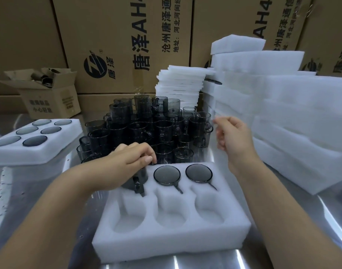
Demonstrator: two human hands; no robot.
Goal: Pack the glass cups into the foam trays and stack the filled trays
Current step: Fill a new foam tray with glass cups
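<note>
A filled tray (36,152) is set at the desk's (20,183) left, beside heaped glass cups (146,129). A dark cup (136,181) is gripped by the left hand (131,162) at the far-left pocket of the near tray (172,237), where two cups (166,175) are seated. The right hand (234,136) is held raised, loosely curled and empty, before stacked foam (292,123).

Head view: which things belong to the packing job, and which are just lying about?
Job: left hand gripping a smoky glass cup; front foam tray with two cups seated; loose cup pile; filled tray at left; foam tray stacks at right.
Lying about: small open cardboard box; big printed cartons behind.
</note>
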